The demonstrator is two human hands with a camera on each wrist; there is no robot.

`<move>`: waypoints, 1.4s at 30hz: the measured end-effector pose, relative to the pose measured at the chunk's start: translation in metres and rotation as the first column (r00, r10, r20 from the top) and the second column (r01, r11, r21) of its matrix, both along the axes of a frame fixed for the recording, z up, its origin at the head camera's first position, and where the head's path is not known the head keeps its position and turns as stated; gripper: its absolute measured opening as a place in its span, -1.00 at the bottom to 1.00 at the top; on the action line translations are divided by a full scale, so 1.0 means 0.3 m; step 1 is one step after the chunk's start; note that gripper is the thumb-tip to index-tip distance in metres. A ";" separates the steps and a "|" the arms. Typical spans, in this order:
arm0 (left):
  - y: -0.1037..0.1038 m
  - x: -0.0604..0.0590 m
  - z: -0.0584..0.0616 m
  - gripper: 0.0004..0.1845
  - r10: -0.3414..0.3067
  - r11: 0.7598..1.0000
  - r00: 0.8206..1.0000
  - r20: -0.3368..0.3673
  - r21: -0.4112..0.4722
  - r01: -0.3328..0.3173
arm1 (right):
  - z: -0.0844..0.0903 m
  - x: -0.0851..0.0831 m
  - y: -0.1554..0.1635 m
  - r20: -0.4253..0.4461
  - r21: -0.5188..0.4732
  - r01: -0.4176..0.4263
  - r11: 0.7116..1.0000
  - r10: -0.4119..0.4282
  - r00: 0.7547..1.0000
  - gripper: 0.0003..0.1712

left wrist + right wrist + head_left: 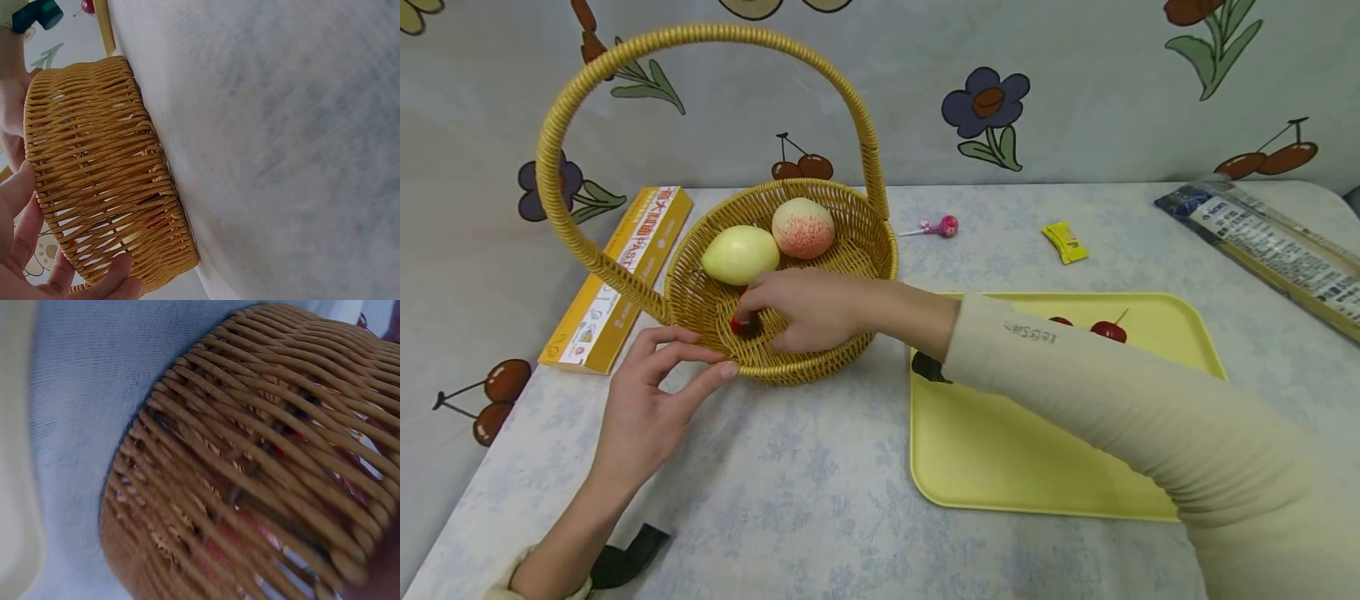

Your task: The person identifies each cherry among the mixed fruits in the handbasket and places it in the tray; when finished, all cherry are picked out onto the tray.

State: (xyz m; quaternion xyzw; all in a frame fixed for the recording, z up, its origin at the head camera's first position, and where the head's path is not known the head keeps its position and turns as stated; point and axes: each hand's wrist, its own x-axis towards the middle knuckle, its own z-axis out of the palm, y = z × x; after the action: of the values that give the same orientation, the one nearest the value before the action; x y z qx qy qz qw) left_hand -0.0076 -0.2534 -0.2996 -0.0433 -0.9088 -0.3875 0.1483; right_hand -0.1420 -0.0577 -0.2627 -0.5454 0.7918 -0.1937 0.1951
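A wicker basket (pixel 808 371) with a tall hoop handle stands at the left centre of the table. In it lie a pale yellow-green fruit (pixel 741 255) and a peach (pixel 803 227). My left hand (pixel 651 396) holds the basket's near-left rim, fingers and thumb on the weave. Reaching down inside the basket, my right hand (pixel 808 308) has its fingertips on a dark red cherry (pixel 746 325), apparently pinching it. The fingers partly cover this cherry. From the right wrist, the basket's woven side (pixel 250 444) hides most of what is inside.
Right of the basket, a yellow tray (pixel 1037 475) bears cherries (pixel 1108 332), partly covered by my right sleeve. A lollipop (pixel 946 226) and a yellow-wrapped candy (pixel 1064 242) lie behind it. A pasta box (pixel 617 283) sits left of the basket; a long packet (pixel 1270 242) lies far right.
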 end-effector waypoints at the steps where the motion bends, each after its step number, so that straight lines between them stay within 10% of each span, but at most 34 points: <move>1: 0.000 0.001 -0.001 -0.89 -0.001 1.000 1.000 -0.001 0.002 0.001 | -0.008 -0.005 -0.017 0.004 0.017 -0.020 1.000 0.020 1.000 -0.51; 16: 0.002 0.000 -0.001 -0.91 0.005 1.000 1.000 0.002 -0.004 -0.005 | -0.063 -0.040 -0.130 0.006 0.191 -0.056 0.980 0.056 0.998 -0.39; 27: -0.001 -0.001 -0.002 -0.91 0.003 1.000 1.000 0.002 0.004 -0.003 | -0.066 -0.033 -0.143 0.029 0.150 -0.071 0.986 0.067 0.997 -0.73; 42: 0.001 -0.002 -0.002 -0.90 -0.006 1.000 1.000 -0.006 0.015 0.006 | -0.057 -0.045 -0.094 0.009 0.080 -0.095 0.992 0.095 0.995 -0.71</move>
State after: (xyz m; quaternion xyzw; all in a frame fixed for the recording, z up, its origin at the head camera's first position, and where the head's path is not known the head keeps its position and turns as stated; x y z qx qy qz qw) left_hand -0.0082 -0.2533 -0.3001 -0.0461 -0.9053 -0.3948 0.1499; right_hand -0.1555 -0.0859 -0.2798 -0.5738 0.7715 -0.1537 0.2278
